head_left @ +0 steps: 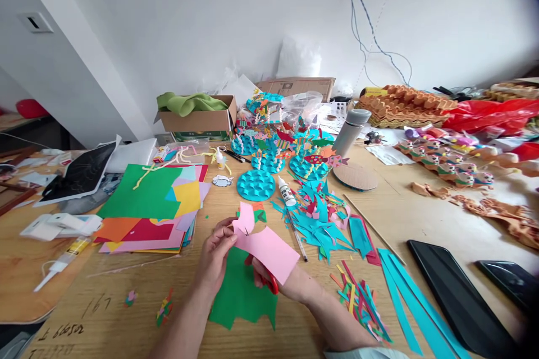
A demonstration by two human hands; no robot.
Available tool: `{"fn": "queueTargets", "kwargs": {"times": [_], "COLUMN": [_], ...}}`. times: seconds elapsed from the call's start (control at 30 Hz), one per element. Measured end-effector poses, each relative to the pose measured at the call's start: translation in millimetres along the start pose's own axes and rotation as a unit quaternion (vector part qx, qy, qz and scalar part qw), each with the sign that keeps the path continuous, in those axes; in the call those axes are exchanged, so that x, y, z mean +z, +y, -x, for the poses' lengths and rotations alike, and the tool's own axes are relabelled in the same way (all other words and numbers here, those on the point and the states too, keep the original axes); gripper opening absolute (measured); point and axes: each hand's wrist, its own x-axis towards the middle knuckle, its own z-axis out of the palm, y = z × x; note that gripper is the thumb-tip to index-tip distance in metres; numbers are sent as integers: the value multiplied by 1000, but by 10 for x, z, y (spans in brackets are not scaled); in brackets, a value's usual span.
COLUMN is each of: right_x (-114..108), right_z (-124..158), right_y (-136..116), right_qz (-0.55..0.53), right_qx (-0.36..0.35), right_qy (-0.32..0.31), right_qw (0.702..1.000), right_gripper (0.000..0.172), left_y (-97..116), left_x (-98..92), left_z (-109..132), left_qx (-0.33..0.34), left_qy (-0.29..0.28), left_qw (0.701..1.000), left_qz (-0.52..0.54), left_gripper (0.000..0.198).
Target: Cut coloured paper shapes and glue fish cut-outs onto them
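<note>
Pink craft paper (267, 252) is being gripped by the left hand (217, 252), its long axis slanting down rightward over the right hand (257, 272), where red-handled scissors (273, 285) are being clasped, above a jagged green paper sheet (240, 297) on the wooden worktop (101, 308).

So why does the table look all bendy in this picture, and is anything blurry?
In the head view, the table curves toward the edges and the top right corner goes dark. The light in that view is soft with faint shadows, and the left hand and pink paper look fairly sharp, with no strong blur.
</note>
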Motion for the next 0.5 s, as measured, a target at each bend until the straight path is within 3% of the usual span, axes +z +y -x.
{"fn": "queueTargets", "kwargs": {"times": [0.13, 0.23, 0.4, 0.5], "right_x": [18, 20, 19, 13], "right_z": [31, 39, 41, 39], "right_y": [-131, -102, -11, -6], "right_qz": [51, 47, -3, 0], "right_qx": [-23, -9, 16, 2], "right_qy": [-42, -34, -12, -31], "right_qw": [998, 998, 1000, 1000], "right_gripper": [62, 68, 70, 69], "left_y": [14, 26, 35, 43], "left_x": [-15, 13, 52, 63], "left_z": [-11, 26, 69, 72], "left_qx": [9, -14, -37, -55], "left_qy": [-13, -47, -51, -54], "left_qw": [1000, 999, 998, 997], "left_qz": [-21, -5, 18, 25], "left_gripper": [20, 20, 21, 23]}}
